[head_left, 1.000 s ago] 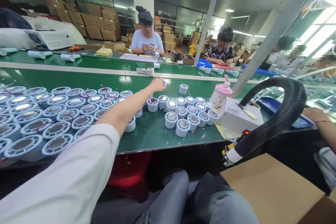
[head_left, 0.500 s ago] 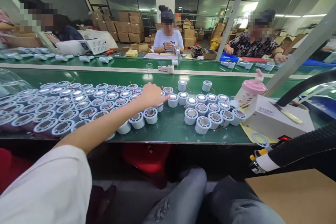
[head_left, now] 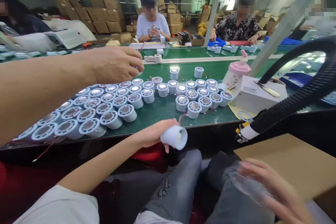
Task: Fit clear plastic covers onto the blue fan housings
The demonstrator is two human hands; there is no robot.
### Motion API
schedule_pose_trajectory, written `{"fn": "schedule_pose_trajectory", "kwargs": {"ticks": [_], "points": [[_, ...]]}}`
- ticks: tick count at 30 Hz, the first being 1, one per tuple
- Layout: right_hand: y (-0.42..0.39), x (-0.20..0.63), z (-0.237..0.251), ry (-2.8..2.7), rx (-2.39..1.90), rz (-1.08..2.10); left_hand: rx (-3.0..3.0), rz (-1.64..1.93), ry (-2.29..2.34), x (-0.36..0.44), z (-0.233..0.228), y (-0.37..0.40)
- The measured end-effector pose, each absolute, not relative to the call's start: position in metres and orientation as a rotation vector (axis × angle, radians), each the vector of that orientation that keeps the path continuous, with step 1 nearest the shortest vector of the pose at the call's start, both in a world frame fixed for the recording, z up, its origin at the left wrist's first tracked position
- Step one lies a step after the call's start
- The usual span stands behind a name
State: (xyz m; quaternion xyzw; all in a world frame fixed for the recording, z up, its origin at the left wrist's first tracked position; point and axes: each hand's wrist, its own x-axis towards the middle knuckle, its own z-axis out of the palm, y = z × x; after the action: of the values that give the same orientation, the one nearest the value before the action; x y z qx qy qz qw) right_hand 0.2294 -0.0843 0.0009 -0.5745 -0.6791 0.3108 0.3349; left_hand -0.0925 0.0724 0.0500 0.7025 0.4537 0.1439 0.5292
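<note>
My left hand (head_left: pixel 157 131) is closed around a white cylindrical housing (head_left: pixel 174 137), tipped so its hollow end faces right, just off the front edge of the bench. A thin wire trails behind it. At the lower right, my right hand (head_left: pixel 275 189) is blurred by motion, its fingers around a clear plastic piece (head_left: pixel 246 183) whose exact kind I cannot make out. Rows of similar white housings (head_left: pixel 111 119) with vented round tops and thin red and black wires stand on the green bench (head_left: pixel 157 112). A smaller cluster of housings (head_left: pixel 194 108) stands at centre right.
From the left, another person's hand (head_left: pixel 115 63) reaches over the housings. A black flexible hose (head_left: pixel 278 112) with a metal nozzle hangs at the right beside a white box (head_left: pixel 257 94), a pink-lidded bottle (head_left: pixel 236 71) and a cardboard box (head_left: pixel 288 161). People sit across the bench.
My left hand has drawn back from the rows toward me, with a housing in it. My right hand has come into view. Another person's arm has entered from the left.
</note>
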Motion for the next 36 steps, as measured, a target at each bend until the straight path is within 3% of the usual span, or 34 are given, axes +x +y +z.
{"fn": "schedule_pose_trajectory", "kwargs": {"ticks": [3, 7, 11, 16, 27, 31, 36], "points": [[-0.069, 0.193, 0.003, -2.190, -1.314, 0.446, 1.334, 0.121, 0.735, -0.062, 0.034, 0.054], [-0.048, 0.167, 0.011, -2.222, -1.470, 0.165, 1.683, 0.004, 0.640, -0.039, 0.030, 0.040], [-0.049, 0.172, 0.014, -2.119, -1.503, 0.605, 2.075, 0.322, 0.728, -0.033, 0.030, 0.030], [-0.054, 0.174, 0.015, -1.785, -1.484, 0.986, 2.017, 0.546, 0.720, -0.032, 0.009, 0.026], [-0.050, 0.179, 0.012, -0.871, -1.325, 1.456, 1.817, 0.456, 0.462, -0.037, -0.005, 0.026], [-0.054, 0.182, 0.010, -1.124, -1.240, 1.384, 1.501, 0.414, 0.554, -0.036, -0.001, 0.020], [-0.065, 0.185, 0.005, -1.713, -1.302, 0.895, 1.341, 0.374, 0.567, -0.037, 0.000, 0.019]]}}
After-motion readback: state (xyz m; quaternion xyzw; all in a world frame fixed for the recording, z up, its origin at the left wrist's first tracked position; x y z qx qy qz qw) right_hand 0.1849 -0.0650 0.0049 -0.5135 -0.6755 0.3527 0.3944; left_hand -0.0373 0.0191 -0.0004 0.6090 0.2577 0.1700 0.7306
